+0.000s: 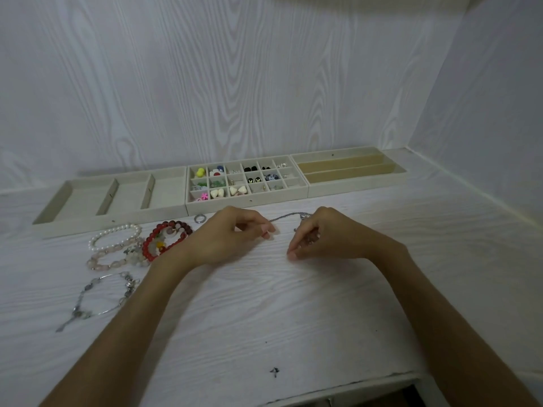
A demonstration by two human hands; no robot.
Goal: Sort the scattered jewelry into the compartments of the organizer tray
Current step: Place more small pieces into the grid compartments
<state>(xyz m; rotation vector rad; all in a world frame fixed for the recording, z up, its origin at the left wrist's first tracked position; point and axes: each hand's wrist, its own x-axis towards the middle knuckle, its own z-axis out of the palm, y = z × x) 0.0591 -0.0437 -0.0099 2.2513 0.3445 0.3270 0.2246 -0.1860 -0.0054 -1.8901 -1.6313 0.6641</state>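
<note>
Hands work mid-table: left hand and right hand each pinch an end of a thin silver chain strung between them, just before the gridded organizer tray at the table's back edge.

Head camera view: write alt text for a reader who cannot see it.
A person's left hand and right hand pinch a thin silver chain stretched between them above a white wood-grain table. Behind stand three beige organizer trays; the gridded middle tray holds small earrings. Pearl, pink and red bead bracelets lie loose at the left.
</note>
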